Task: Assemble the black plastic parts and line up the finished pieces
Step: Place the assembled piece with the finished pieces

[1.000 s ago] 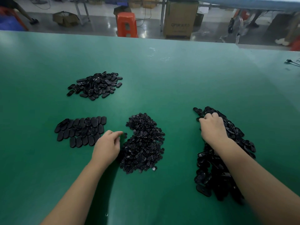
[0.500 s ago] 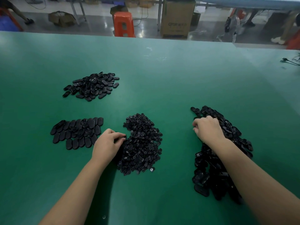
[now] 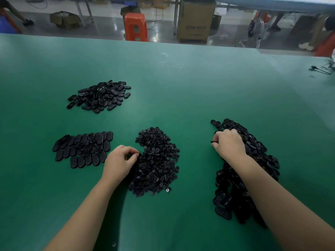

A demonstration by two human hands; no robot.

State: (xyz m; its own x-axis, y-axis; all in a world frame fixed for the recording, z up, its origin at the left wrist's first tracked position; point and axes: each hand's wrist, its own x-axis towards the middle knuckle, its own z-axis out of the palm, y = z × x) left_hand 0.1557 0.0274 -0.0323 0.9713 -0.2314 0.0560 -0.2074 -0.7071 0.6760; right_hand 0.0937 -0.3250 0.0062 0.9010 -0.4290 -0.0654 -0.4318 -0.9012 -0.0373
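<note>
Green counter point(image 3: 199, 84) carried four groups of black parts. Loose heap of oval shells point(image 3: 99, 96) sat toward the far-left part of the counter. Nearer the front edge on the left, the lined-up finished pieces point(image 3: 82, 149) lay flat in overlapping rows, a few stray parts on top. Pile of small round parts point(image 3: 157, 163) sat mid-counter, just right of the rows. Long pile of larger shells point(image 3: 253, 160) ran from mid-right down toward the front edge.

Left hand point(image 3: 118, 163) rested at the left edge of the small-part pile, fingers point(image 3: 133, 151) curled, thumb and forefinger pinched together at the pile edge; whether a part sat between them, couldn't tell, too small and dark. Right hand point(image 3: 229, 144) lay on the far end of the right pile, fingers curled down into the shells, a thin black piece point(image 3: 213, 141) showing at the fingertips on its left side. Right forearm covered the middle of that pile.

Beyond the far edge: orange stool point(image 3: 136, 27) and cardboard box point(image 3: 195, 20) on the floor. Black cable point(image 3: 320, 69) lay at the far-right edge.
</note>
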